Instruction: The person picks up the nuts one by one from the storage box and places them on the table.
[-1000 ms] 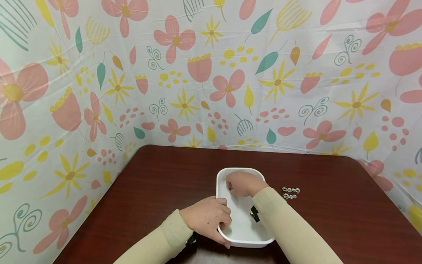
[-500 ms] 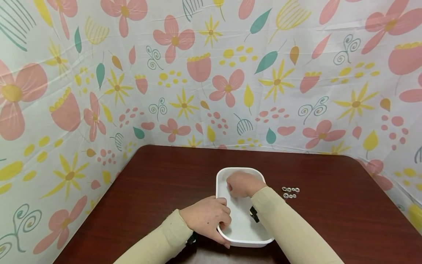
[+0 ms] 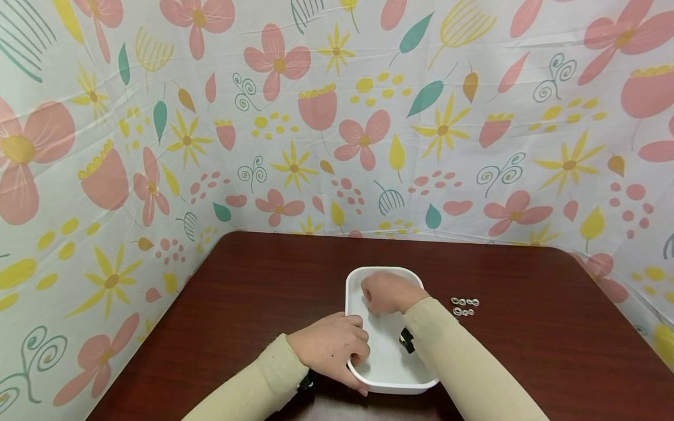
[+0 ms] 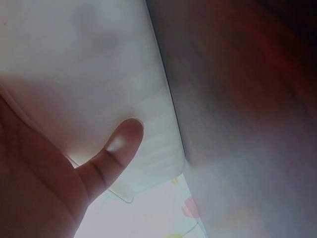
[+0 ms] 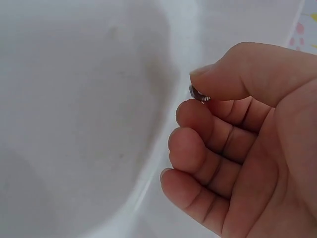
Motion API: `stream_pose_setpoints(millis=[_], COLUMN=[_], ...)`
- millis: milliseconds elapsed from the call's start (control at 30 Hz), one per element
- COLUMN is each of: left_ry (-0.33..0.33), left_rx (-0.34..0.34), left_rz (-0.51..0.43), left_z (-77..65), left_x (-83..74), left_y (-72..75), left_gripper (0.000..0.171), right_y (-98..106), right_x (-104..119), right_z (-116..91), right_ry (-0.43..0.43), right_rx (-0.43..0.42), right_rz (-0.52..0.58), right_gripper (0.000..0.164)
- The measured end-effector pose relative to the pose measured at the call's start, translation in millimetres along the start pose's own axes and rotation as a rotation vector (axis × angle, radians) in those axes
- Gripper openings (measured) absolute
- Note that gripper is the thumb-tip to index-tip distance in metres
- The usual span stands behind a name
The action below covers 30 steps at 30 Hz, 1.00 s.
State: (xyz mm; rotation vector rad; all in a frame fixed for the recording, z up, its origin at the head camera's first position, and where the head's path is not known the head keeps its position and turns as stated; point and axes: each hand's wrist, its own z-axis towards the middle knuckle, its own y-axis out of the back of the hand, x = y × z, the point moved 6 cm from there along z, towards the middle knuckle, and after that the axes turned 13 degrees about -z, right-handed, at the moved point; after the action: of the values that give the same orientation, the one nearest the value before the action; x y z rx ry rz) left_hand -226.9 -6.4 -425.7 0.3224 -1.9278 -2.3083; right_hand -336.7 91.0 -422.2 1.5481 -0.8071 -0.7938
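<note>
A white rectangular plastic bin [image 3: 392, 377] stands on the table. My left hand [image 3: 329, 348] grips its near left wall, fingers over the rim and thumb [image 4: 124, 141] against the outside. Reaching down inside the far part of the bin, my right hand [image 3: 387, 292] pinches a small shiny metal nut [image 5: 198, 94] between thumb and index finger. The other fingers of that hand are curled, close to the bin's inner wall [image 5: 168, 129]. In the head view the nut is hidden behind the hand.
To the right of the bin, several small metal nuts [image 3: 463, 302] lie in two short rows on the dark red-brown table [image 3: 284, 275]. A flowered cloth [image 3: 337, 146] hangs behind the table and along its left side.
Both hands and the bin keep nearly the same place. A small dark bit visible at the right fingertips in the head view a second ago no longer shows.
</note>
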Motion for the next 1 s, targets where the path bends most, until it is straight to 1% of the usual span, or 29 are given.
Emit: stream_pose_setpoints(millis=[133,333,533,800,1000], left_ry=[0.003,0.003,0.006,0.013,0.020], left_rx=[0.003,0.002,0.000,0.004,0.011], left_rz=[-0.014,-0.018,-0.015,-0.021,-0.038], left_z=[-0.1,-0.6,-0.3,-0.7,-1.9], left_x=[0.2,0.5,0.6,1.4,2.2], left_y=[0.2,0.7,1.1,2.0,2.8], left_gripper=[0.050,0.050,0.049,0.049,0.049], right_y=[5.8,17.7,33.1,64.4,80.6], right_x=[-2.4,-2.3,-2.1,-2.3,-8.2], right_z=[-1.3,-5.2,-12.4,-27.2,-41.5], right_ry=[-0.040,-0.066,-0.082,-0.061,-0.042], right_rx=[-0.005,-0.013,-0.051,-0.119,-0.138], right_rz=[0.041,0.021,0.024,0.058,0.047], right_gripper=[0.017,0.015,0.016,0.016,0.028])
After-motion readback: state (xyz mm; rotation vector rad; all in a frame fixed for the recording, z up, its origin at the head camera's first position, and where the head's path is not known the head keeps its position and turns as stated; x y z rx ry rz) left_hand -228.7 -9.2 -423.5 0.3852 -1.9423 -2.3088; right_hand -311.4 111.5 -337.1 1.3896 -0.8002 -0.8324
